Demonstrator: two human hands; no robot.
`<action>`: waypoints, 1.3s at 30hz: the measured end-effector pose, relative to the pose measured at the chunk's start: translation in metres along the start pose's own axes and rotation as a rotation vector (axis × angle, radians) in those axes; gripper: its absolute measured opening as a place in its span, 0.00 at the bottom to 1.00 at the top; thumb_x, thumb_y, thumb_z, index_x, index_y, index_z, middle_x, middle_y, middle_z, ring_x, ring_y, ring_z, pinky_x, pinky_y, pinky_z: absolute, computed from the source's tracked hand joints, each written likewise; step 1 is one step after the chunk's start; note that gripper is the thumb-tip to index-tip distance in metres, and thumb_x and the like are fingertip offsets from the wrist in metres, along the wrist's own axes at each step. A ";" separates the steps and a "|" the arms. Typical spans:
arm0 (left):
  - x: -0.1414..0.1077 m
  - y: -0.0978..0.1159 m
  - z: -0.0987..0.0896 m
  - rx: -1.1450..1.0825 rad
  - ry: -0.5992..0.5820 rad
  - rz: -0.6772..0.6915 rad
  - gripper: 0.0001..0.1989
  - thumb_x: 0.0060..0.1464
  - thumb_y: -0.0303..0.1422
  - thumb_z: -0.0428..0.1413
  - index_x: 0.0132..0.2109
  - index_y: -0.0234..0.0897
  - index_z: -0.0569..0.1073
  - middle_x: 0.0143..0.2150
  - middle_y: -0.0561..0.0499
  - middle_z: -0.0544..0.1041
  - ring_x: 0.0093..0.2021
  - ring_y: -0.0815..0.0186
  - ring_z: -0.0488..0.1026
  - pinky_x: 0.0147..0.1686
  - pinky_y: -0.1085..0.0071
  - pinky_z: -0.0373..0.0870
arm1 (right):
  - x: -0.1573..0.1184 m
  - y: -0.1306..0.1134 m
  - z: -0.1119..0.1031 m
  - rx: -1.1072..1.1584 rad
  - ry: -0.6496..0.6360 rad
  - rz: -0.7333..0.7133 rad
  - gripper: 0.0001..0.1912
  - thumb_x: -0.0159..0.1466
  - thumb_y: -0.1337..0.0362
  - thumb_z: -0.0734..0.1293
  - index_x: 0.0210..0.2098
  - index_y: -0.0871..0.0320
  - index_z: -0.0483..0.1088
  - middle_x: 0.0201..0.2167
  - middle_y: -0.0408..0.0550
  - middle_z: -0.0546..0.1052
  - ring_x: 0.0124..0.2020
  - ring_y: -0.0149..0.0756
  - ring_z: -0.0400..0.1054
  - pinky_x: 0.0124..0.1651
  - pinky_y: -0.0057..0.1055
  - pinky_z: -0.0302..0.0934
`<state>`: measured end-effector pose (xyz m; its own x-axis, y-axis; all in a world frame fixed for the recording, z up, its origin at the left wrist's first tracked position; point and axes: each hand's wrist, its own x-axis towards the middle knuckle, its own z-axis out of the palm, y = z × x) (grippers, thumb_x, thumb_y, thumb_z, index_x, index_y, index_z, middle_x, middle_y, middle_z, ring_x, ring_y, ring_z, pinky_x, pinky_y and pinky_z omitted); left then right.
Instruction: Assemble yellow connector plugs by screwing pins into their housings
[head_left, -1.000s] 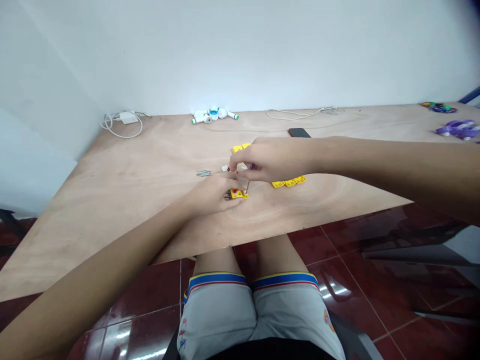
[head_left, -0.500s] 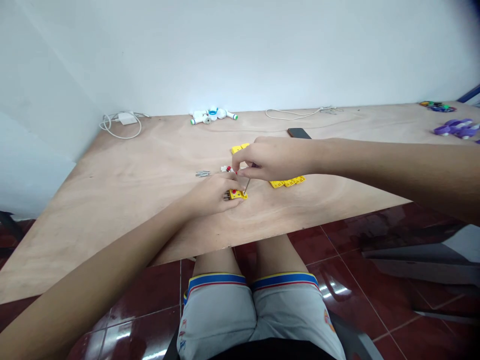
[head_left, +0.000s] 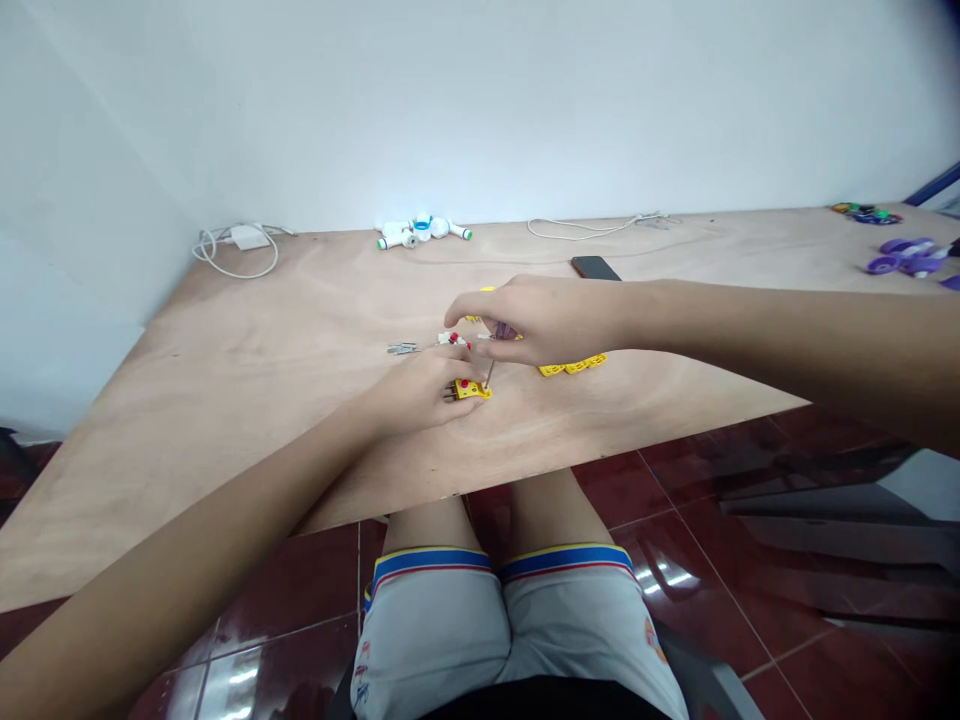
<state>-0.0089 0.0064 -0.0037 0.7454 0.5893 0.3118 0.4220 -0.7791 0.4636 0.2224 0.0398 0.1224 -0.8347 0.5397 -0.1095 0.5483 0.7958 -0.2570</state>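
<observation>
My left hand (head_left: pixel 431 390) lies on the table with its fingers round a yellow plastic piece (head_left: pixel 471 389) that has a red dot and dark metal prongs on its left. Above it, my right hand (head_left: pixel 514 320) holds a screwdriver (head_left: pixel 491 371) by its purplish handle. The thin shaft points down, its tip at the right end of the yellow piece. Small white and red parts (head_left: pixel 453 340) lie just behind my left fingers. More yellow pieces (head_left: pixel 573 365) sit under and beside my right wrist.
Metal pins (head_left: pixel 402 348) lie left of my hands. Farther back are a dark phone (head_left: pixel 595 267), a white-green assembly (head_left: pixel 424 230), a white charger (head_left: pixel 249 236) and a thin cable (head_left: pixel 585 232). Purple parts (head_left: pixel 911 258) lie at the right. The table's front edge (head_left: pixel 457 495) is near my legs.
The fingers of my right hand have loosened and lifted round the screwdriver handle, showing more of it. My left hand and the yellow piece keep their places; the view has shifted slightly.
</observation>
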 end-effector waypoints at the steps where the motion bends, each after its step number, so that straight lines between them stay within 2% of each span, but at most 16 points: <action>1: 0.000 0.000 0.000 0.007 0.002 -0.007 0.09 0.69 0.35 0.62 0.51 0.39 0.85 0.53 0.42 0.83 0.55 0.51 0.80 0.57 0.54 0.78 | 0.000 0.001 0.000 -0.001 0.014 0.002 0.22 0.74 0.59 0.69 0.66 0.53 0.75 0.41 0.50 0.84 0.39 0.43 0.75 0.40 0.36 0.57; 7: -0.001 -0.002 0.002 -0.009 0.000 -0.003 0.09 0.69 0.34 0.62 0.51 0.38 0.85 0.52 0.42 0.83 0.55 0.51 0.79 0.57 0.54 0.77 | 0.002 0.006 0.002 0.032 0.015 -0.012 0.28 0.71 0.59 0.73 0.69 0.53 0.72 0.40 0.49 0.84 0.38 0.42 0.75 0.40 0.36 0.59; 12: -0.002 -0.001 0.002 0.004 0.005 -0.030 0.10 0.69 0.36 0.62 0.52 0.40 0.85 0.51 0.43 0.82 0.53 0.53 0.79 0.53 0.56 0.77 | -0.001 0.017 0.006 0.079 0.040 -0.008 0.25 0.74 0.59 0.71 0.68 0.52 0.73 0.40 0.48 0.82 0.37 0.41 0.73 0.40 0.36 0.59; 16: -0.002 -0.001 0.002 -0.016 0.014 -0.008 0.11 0.71 0.38 0.62 0.54 0.40 0.85 0.52 0.42 0.82 0.54 0.52 0.79 0.54 0.55 0.77 | -0.013 0.022 0.010 0.119 0.054 -0.015 0.28 0.71 0.61 0.72 0.70 0.53 0.71 0.40 0.47 0.81 0.38 0.40 0.73 0.40 0.35 0.60; 20: -0.002 0.000 0.002 -0.007 0.016 -0.020 0.12 0.72 0.38 0.62 0.55 0.40 0.85 0.53 0.42 0.82 0.54 0.52 0.80 0.54 0.56 0.78 | -0.020 0.020 0.009 0.104 0.068 0.051 0.23 0.77 0.56 0.67 0.66 0.57 0.75 0.37 0.49 0.81 0.36 0.40 0.72 0.41 0.36 0.59; 25: -0.001 0.003 0.000 -0.013 0.013 -0.040 0.12 0.72 0.37 0.62 0.56 0.39 0.85 0.52 0.42 0.83 0.53 0.54 0.80 0.53 0.57 0.78 | -0.017 0.027 0.011 0.116 0.093 -0.027 0.22 0.69 0.64 0.72 0.62 0.57 0.78 0.38 0.47 0.80 0.36 0.38 0.71 0.41 0.35 0.59; 29: -0.002 0.003 0.000 -0.012 0.014 -0.026 0.12 0.72 0.37 0.63 0.56 0.38 0.85 0.50 0.43 0.83 0.51 0.54 0.80 0.51 0.59 0.77 | -0.016 0.035 0.015 0.174 0.100 -0.041 0.16 0.69 0.66 0.71 0.56 0.59 0.80 0.32 0.43 0.76 0.32 0.35 0.67 0.39 0.34 0.59; 33: -0.002 0.002 0.002 -0.032 0.022 -0.037 0.13 0.72 0.37 0.62 0.57 0.39 0.85 0.53 0.42 0.83 0.53 0.54 0.81 0.51 0.60 0.78 | -0.024 0.042 0.024 0.317 0.133 0.040 0.16 0.69 0.66 0.71 0.56 0.58 0.81 0.30 0.41 0.74 0.31 0.35 0.67 0.38 0.34 0.60; 39: -0.003 0.001 0.002 -0.016 0.011 -0.027 0.13 0.72 0.38 0.62 0.58 0.41 0.84 0.53 0.43 0.84 0.54 0.54 0.80 0.54 0.58 0.77 | -0.040 0.053 0.056 0.567 0.306 0.174 0.16 0.68 0.62 0.73 0.54 0.58 0.81 0.31 0.41 0.75 0.32 0.34 0.67 0.38 0.35 0.62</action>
<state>-0.0101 0.0036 -0.0058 0.7281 0.6121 0.3084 0.4332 -0.7596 0.4851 0.2819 0.0451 0.0596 -0.6381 0.7676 0.0608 0.4922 0.4673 -0.7344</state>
